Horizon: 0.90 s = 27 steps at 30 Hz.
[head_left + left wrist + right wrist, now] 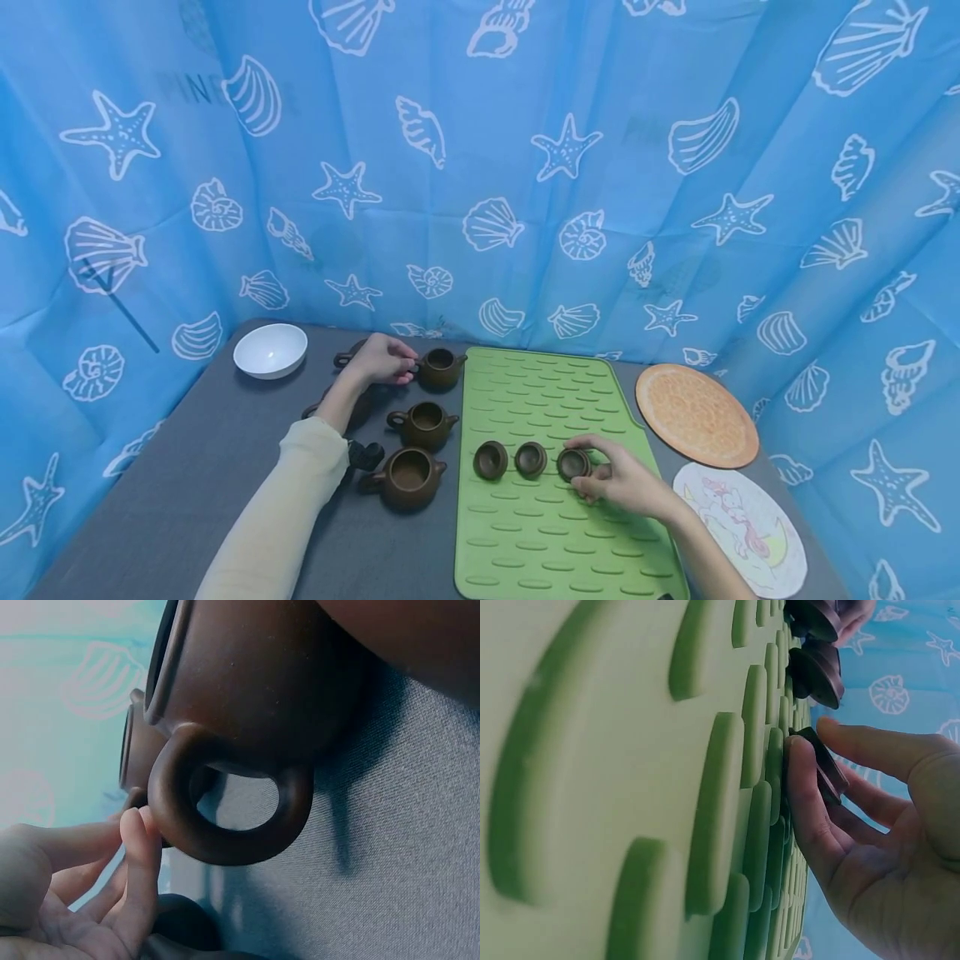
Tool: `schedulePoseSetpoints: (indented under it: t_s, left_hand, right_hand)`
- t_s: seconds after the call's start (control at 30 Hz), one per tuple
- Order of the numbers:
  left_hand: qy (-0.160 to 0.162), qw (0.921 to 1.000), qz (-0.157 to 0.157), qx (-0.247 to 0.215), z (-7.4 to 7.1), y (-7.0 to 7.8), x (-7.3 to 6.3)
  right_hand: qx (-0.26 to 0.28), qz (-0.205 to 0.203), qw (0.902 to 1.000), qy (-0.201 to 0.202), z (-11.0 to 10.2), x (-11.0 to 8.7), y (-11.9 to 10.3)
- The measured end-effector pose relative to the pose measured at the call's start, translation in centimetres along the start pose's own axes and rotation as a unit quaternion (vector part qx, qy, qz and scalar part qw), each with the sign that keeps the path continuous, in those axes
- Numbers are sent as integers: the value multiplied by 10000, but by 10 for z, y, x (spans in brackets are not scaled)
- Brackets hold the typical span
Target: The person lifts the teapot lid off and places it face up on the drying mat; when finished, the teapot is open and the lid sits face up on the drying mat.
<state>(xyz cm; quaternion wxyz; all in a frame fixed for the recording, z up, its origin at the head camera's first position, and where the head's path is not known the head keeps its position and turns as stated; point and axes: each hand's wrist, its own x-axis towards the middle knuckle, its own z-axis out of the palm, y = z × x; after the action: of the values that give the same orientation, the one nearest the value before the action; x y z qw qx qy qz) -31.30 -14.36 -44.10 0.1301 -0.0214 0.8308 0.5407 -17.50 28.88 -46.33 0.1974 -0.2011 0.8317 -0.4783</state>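
Green mat (622, 765) foremost in the right wrist view; teapots (408, 482) beside it, three cups (531, 460) on it in a row
Left hand (381, 360) pinches the mat-side far teapot (440, 372); right hand (619, 477) grips the end cup (573, 466); both lines look nearly finished, these two not yet released

teapots (409, 498): brown; small round pieces (531, 460): brown; mat (517, 533): green; bowl (271, 367): white; curtain (480, 158): blue, white shells, starfish

Shell-print curtain (480, 183): evenly bright; washed-out, hazy in left wrist view.
Grey tablecloth (420, 825): soft-edged shadow beside brown teapot (255, 682).
Green drying mat (630, 750): nearest ridges blurred, right wrist view.
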Motion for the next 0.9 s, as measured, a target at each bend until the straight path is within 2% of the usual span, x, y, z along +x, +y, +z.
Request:
schedulePoseSetpoints:
  t_s: [0.17,0.43,0.7,0.9]
  left_hand:
    - [-57,10000,10,53,-3,2,-3]
    - [-237,9995,164,112,-7,4,-7]
    - [-414,9983,353,209,-18,7,-14]
    - [-500,9975,428,258,-30,9,-19]
  right_hand:
    - [-142,54,9999,23,-2,1,-1]
    - [-314,26,9976,615,-2,7,-13]
    - [-402,-169,9966,699,2,25,-28]
    - [-323,-324,9956,819,7,47,-45]
